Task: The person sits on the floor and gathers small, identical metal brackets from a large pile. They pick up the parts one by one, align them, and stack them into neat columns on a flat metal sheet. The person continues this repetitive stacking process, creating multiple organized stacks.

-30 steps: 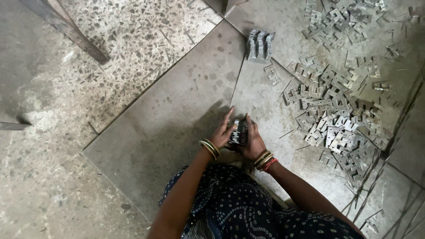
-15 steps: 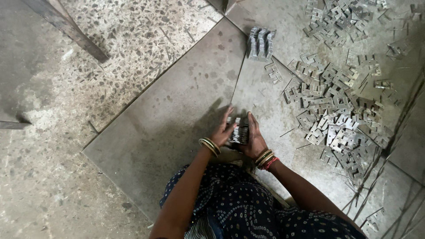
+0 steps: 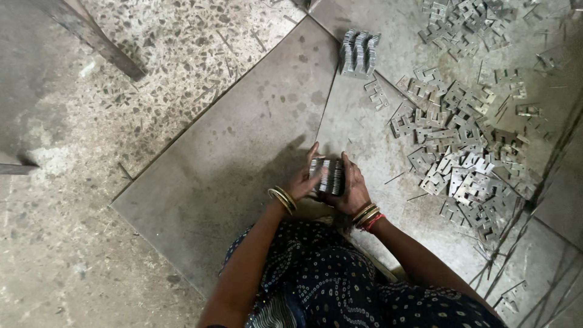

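Two hands round grey plate stack

floor: speckled terrazzo | flat grey slabs | light: dim, even

A neat stack of metal plates stands on edge on the grey floor slab, well apart from a loose heap of flat notched metal pieces spread to the right. A few thin metal strips lie near the heap's lower edge. A dark wooden leg crosses the speckled floor at upper left.
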`<state>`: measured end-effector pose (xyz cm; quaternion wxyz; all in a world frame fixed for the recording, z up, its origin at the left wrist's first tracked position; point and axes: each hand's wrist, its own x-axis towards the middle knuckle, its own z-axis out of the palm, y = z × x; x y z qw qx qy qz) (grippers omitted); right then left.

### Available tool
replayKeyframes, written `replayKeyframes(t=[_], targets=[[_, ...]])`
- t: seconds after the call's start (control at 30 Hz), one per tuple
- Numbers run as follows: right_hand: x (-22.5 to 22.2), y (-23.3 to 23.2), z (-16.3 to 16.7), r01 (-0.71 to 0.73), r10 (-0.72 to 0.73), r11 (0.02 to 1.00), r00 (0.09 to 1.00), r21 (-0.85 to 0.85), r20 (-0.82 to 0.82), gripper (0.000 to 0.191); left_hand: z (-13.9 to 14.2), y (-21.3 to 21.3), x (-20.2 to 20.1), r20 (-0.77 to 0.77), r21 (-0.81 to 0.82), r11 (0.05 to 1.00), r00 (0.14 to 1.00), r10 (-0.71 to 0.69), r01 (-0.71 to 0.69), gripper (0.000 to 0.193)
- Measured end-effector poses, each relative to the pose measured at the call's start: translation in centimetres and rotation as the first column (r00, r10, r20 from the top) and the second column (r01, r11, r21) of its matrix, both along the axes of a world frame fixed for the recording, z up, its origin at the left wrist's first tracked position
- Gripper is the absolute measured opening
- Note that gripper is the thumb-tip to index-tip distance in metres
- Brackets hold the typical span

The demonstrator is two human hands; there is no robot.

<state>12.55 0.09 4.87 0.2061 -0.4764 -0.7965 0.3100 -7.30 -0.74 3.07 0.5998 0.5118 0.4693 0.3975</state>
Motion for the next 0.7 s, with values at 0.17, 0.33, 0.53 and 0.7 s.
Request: replayKeyframes(t=[0.17, 0.33, 0.53, 0.7], targets=[[1.2, 1.0, 0.7, -0.089, 0.078, 0.990, 0.991, 0.108, 0.106, 0.137, 1.3, -0.2, -2.0, -0.205, 0.236, 0.950, 0.966, -0.157, 0.205, 0.133], [1.8, 1.3, 1.5, -0.126, 0.126, 0.992, 0.992, 0.008, -0.007, 0.148, -0.2, 0.0, -2.3, -0.372, 0.096, 0.955, 0.900, -0.228, 0.281, 0.130], [1.3, 1.6, 3.2, -0.230, 0.232, 0.968, 0.972, 0.105, -0.016, 0.143, -1.6, 0.0, -2.3, -0.503, 0.107, 0.948, 0.839, -0.209, 0.301, 0.126], [-0.4, 1.8, 3.4, -0.364, 0.294, 0.928, 0.848, 0.082, 0.442, 0.115, -0.5, 0.6, -2.2, -0.457, 0.124, 0.962, 0.874, -0.161, 0.242, 0.128]])
